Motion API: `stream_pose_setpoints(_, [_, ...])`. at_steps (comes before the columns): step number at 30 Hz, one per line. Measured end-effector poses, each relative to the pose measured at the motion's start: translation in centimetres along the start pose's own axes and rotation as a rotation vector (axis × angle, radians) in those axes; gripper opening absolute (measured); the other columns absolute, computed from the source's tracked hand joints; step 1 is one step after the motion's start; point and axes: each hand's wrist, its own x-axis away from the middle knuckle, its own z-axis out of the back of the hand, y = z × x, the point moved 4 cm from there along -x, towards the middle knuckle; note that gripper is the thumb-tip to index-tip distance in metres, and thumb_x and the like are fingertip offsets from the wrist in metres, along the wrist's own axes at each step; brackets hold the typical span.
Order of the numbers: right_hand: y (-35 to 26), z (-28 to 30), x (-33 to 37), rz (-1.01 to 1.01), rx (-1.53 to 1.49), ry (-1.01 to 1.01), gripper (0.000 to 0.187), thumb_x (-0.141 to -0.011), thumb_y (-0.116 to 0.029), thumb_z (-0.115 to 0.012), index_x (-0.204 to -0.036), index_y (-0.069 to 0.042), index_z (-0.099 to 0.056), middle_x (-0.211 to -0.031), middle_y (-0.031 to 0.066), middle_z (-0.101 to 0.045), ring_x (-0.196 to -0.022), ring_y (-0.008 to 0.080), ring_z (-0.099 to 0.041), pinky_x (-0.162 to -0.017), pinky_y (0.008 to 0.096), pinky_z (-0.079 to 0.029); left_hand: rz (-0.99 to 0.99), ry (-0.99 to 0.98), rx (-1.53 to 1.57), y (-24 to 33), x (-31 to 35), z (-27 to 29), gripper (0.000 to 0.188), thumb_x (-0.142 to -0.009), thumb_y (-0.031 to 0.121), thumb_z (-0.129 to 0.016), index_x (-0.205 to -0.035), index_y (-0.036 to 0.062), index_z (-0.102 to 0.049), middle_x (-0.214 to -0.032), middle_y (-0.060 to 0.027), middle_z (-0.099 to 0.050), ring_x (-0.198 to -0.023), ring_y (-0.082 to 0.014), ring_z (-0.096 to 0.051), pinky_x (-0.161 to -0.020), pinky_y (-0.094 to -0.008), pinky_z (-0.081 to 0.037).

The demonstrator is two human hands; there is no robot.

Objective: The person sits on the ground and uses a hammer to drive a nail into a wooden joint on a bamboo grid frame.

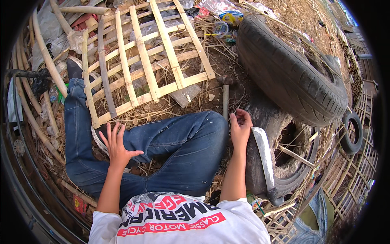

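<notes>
My left hand point(118, 147) is open with its fingers spread, above my bent leg and beside the near corner of a bamboo lattice panel point(140, 49). No object shows in it. My right hand point(241, 127) is by my knee, its fingers loosely curled and the thumb apart; I see nothing held there. Just ahead of it on the dirt lies a hammer point(226, 99), its dark head away from me. To its right, a machete point(264, 156) with a pale blade and dark handle rests on an old tyre point(256, 166). The lattice has crossed slats, one of them greyer.
A large tyre point(284, 69) leans at the far right, with a smaller tyre point(352, 132) beyond. Long bamboo poles point(44, 61) lie along the left. Plastic litter point(231, 17) is scattered at the back. More lattice panels point(357, 162) and denim cloth point(321, 215) lie at right.
</notes>
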Motion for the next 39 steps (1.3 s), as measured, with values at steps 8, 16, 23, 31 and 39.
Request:
stream_pose_setpoints(8, [1.4,-0.4,5.9,-0.017,0.038,-0.036,0.033,-0.099,-0.019,-0.05,-0.119,0.004,-0.06,-0.114,0.0183,-0.062,-0.104,0.0278,-0.06,-0.094,0.0358,-0.045,-0.083,-0.073,0.055,1.5,3.2,-1.1,0.117,-0.054,0.083,-0.062,-0.138,0.0036,-0.043,-0.143,-0.0171,-0.042,-0.144,-0.0417,-0.022,-0.113,-0.0656,-0.001])
stream_pose_setpoints(16, [4.7,1.8,17.6,-0.154,0.014,-0.078,0.034,-0.1,-0.019,-0.046,-0.122,0.004,-0.058,-0.115,0.0234,-0.063,-0.108,0.0353,-0.061,-0.095,0.0385,-0.045,-0.081,-0.046,0.048,0.8,3.4,-1.6,0.119,-0.055,0.088,-0.057,-0.139,0.004,-0.042,-0.145,-0.014,-0.042,-0.145,-0.0397,-0.019,-0.113,-0.0661,-0.002])
stream_pose_setpoints(23, [2.7,7.2,23.6,0.079,0.286,-0.087,0.02,-0.081,0.0,-0.065,-0.101,0.0,-0.066,-0.093,0.0152,-0.066,-0.085,0.0317,-0.064,-0.077,0.0365,-0.05,-0.121,-0.035,0.018,0.4,3.4,-1.1,0.121,-0.056,0.09,-0.054,-0.14,0.0042,-0.04,-0.145,-0.0137,-0.042,-0.145,-0.0399,-0.019,-0.112,-0.0668,-0.003])
stream_pose_setpoints(31, [-6.2,21.7,20.2,0.368,1.04,0.348,0.045,-0.072,-0.012,-0.076,-0.115,-0.005,-0.061,-0.101,0.0118,-0.06,-0.1,0.0347,-0.056,-0.095,0.0463,-0.04,-0.141,-0.002,0.022,0.3,3.1,-0.6,0.12,-0.056,0.089,-0.054,-0.138,0.0026,-0.043,-0.141,-0.0154,-0.044,-0.144,-0.0409,-0.022,-0.112,-0.068,-0.004])
stream_pose_setpoints(39, [1.7,30.3,19.7,0.187,1.096,0.235,0.056,-0.081,-0.031,-0.074,-0.125,-0.003,-0.053,-0.107,0.0166,-0.06,-0.104,0.0338,-0.056,-0.108,0.0482,-0.034,-0.125,0.002,0.036,0.1,2.7,-0.7,0.119,-0.057,0.089,-0.053,-0.139,0.0037,-0.043,-0.142,-0.013,-0.044,-0.144,-0.0389,-0.021,-0.113,-0.0669,-0.004])
